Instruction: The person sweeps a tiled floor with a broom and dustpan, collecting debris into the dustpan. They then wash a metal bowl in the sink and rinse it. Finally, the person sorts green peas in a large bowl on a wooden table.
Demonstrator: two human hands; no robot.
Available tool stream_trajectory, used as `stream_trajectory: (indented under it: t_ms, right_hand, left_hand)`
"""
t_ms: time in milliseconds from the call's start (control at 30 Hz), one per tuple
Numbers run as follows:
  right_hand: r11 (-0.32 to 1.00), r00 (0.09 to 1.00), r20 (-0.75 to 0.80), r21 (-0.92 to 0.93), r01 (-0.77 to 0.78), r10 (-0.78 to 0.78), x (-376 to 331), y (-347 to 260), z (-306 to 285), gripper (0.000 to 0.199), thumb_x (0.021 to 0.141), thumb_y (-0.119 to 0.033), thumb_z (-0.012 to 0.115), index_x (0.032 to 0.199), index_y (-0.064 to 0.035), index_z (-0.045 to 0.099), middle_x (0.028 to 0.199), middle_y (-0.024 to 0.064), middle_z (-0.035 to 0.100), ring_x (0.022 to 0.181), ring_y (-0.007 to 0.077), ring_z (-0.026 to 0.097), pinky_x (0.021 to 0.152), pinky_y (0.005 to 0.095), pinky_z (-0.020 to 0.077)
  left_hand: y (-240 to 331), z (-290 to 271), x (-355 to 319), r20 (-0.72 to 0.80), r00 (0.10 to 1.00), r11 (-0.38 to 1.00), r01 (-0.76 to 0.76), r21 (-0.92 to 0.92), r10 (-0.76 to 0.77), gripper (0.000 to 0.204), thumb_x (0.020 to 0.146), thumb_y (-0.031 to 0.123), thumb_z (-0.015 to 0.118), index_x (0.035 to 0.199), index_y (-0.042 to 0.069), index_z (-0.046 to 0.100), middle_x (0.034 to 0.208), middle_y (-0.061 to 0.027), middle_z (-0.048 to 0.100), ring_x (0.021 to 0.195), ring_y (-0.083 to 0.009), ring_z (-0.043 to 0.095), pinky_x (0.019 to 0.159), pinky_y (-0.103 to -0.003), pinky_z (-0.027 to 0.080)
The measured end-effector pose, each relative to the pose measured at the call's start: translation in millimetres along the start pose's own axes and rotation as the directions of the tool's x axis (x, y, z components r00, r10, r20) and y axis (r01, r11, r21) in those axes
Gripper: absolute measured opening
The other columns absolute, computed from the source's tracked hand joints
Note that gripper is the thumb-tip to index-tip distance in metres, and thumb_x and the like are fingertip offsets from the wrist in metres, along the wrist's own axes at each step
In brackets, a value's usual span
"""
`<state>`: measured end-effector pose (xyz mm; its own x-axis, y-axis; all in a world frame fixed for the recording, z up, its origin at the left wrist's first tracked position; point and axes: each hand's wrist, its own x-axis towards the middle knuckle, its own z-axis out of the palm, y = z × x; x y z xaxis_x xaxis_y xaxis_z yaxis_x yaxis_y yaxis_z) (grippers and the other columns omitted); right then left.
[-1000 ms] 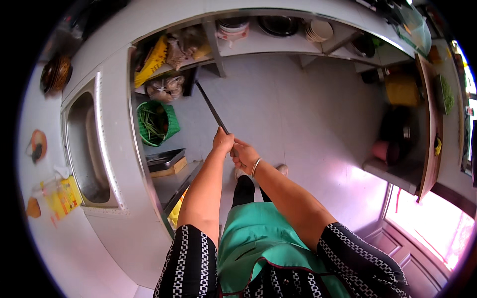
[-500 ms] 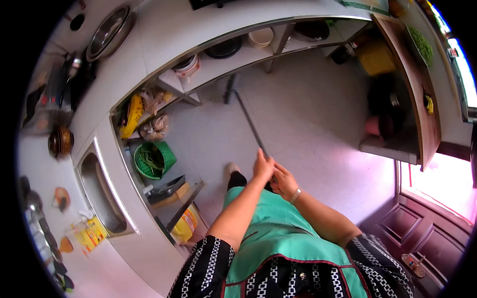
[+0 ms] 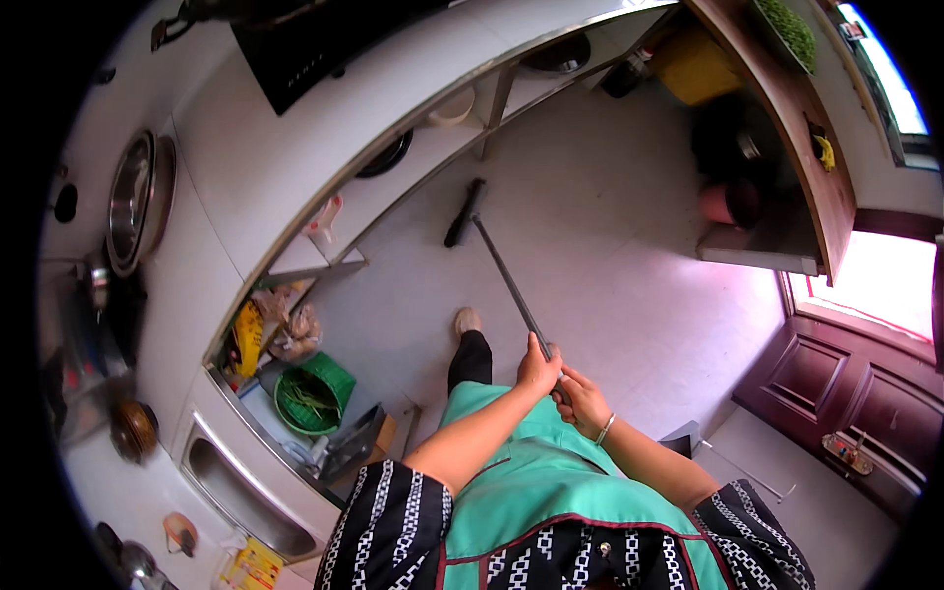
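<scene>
Head view looks down at us standing on a pale tiled floor [image 3: 629,295] in a kitchen, with both hands wrapped around the long dark handle of a floor wiper [image 3: 497,261]. Our left hand [image 3: 539,369] is clamped on the handle slightly higher up, and our right hand [image 3: 580,398], with a thin bangle at the wrist, is closed on the handle's end just below it; the 2 hands touch each other. The handle runs away from us up and to the left, and its dark head [image 3: 464,211] rests on the floor close to the open shelf under the counter [image 3: 295,147]. One foot [image 3: 467,321] shows on the tiles just left of the handle. To our left, under the counter, sit a green basket [image 3: 315,393] with greens in it and some bags [image 3: 265,329]. A steel sink [image 3: 241,497] is set into the counter at lower left, and a large steel plate [image 3: 133,202] lies farther up. A wooden door [image 3: 846,393] stands at right.
</scene>
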<state>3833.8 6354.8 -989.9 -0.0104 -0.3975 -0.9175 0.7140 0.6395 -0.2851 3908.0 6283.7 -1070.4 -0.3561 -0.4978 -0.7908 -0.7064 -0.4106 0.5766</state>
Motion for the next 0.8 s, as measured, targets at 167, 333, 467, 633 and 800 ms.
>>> stream_trajectory:
  t_ms: [167,333,467,633,800]
  right_hand:
    - [0.988,0.986,0.097,0.082,0.132,-0.139,74.4,-33.2,68.7,0.040,0.090,-0.023,0.045,0.128,-0.0126,0.040,0.067,-0.0014,0.045,0.044,0.0058,0.035,0.036,0.0185,0.0256]
    - [0.957,0.991,0.104,0.285,0.056,-0.089,159.8,-61.6,97.9,0.033,0.091,-0.025,0.045,0.121,-0.0140,0.045,0.063,-0.0019,0.045,0.042,0.0056,0.034,0.035,0.0177,0.0240]
    - [0.926,0.997,0.032,0.375,0.051,-0.068,104.6,-9.2,28.1,0.031,0.091,-0.025,0.043,0.121,-0.0158,0.045,0.067,-0.0031,0.046,0.043,0.0045,0.033,0.036,0.0171,0.0236]
    - [0.917,0.990,-0.138,0.390,0.084,-0.032,-22.1,50.8,-32.1,0.038,0.091,-0.021,0.042,0.129,-0.0172,0.038,0.071,-0.0016,0.048,0.044,0.0056,0.034,0.038,0.0177,0.0261]
    - [0.970,0.994,-0.106,0.235,0.054,-0.030,-71.9,57.8,-42.8,0.047,0.090,-0.019,0.043,0.135,-0.0169,0.030,0.070,-0.0001,0.046,0.044,0.0072,0.037,0.037,0.0199,0.0278]
  left_hand:
    - [17.9,-87.5,59.5,-0.221,0.965,0.989,-0.147,-0.012,0.140,0.071,0.081,0.021,0.053,0.136,-0.001,0.014,0.115,-0.0259,0.051,0.104,-0.0366,0.053,0.086,-0.040,0.044]
    - [30.5,-139.9,151.5,-0.101,0.995,0.975,0.018,0.219,0.004,0.073,0.077,0.019,0.054,0.135,-0.003,0.017,0.109,-0.0259,0.054,0.097,-0.0357,0.056,0.084,-0.040,0.045]
    - [26.0,-50.8,97.6,0.060,0.997,0.874,0.014,0.485,-0.049,0.078,0.076,0.021,0.056,0.136,-0.003,0.013,0.105,-0.0261,0.056,0.096,-0.0361,0.056,0.083,-0.041,0.045]
    - [-20.9,58.5,10.6,0.293,0.955,0.915,-0.162,0.369,0.050,0.082,0.073,0.026,0.058,0.136,-0.002,0.013,0.111,-0.0262,0.053,0.101,-0.0359,0.054,0.085,-0.040,0.044]
    - [-35.0,68.6,-37.6,0.183,0.971,0.965,-0.185,0.186,0.151,0.076,0.074,0.023,0.057,0.134,-0.005,0.020,0.098,-0.0254,0.056,0.086,-0.0335,0.059,0.074,-0.039,0.047]
